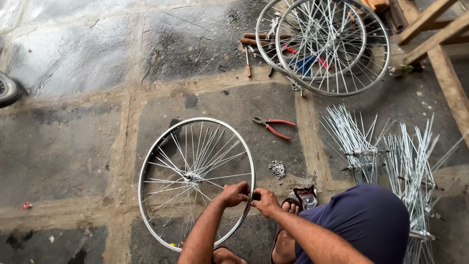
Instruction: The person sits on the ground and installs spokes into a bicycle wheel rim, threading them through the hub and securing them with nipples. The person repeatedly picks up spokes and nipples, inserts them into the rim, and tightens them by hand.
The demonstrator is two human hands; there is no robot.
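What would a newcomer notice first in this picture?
The spoked wheel rim lying flat on the stone floor, with the left hand and right hand pinching at its right edge. Next, the red-handled pliers just beyond it and the stacked finished wheels at the top.

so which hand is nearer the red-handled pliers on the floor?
Right. The right hand is at the wheel rim, below the pliers; the left hand is at the same spot on the rim, a bit farther left.

Soft daylight, glare on wet floor [73, 54] top-left, sharp, wide-angle edges.
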